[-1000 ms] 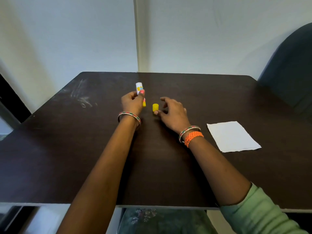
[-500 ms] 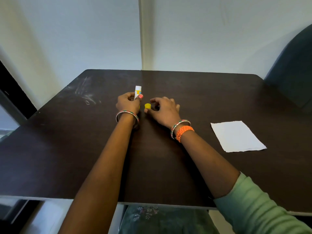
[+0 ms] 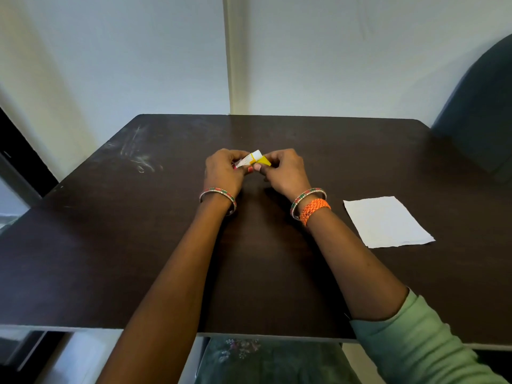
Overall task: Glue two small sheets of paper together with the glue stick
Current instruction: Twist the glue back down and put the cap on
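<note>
My left hand point(image 3: 223, 171) holds the white and yellow glue stick point(image 3: 250, 158) tilted, its tip pointing right. The yellow cap point(image 3: 264, 161) is pinched in the fingers of my right hand point(image 3: 284, 173) and sits right at the stick's tip; whether it is pushed on I cannot tell. Both hands meet above the middle of the dark table point(image 3: 110, 245). A white sheet of paper point(image 3: 386, 221) lies flat to the right of my right wrist. Whether it is one sheet or two stacked I cannot tell.
A dark chair back point(image 3: 482, 106) stands at the table's far right corner. A white wall rises right behind the table's far edge. Faint scratch marks point(image 3: 138, 159) show on the far left of the tabletop.
My right hand picked the yellow cap up off the table and brought it to the glue stick's tip. My left hand tilted the stick from upright toward the right.
</note>
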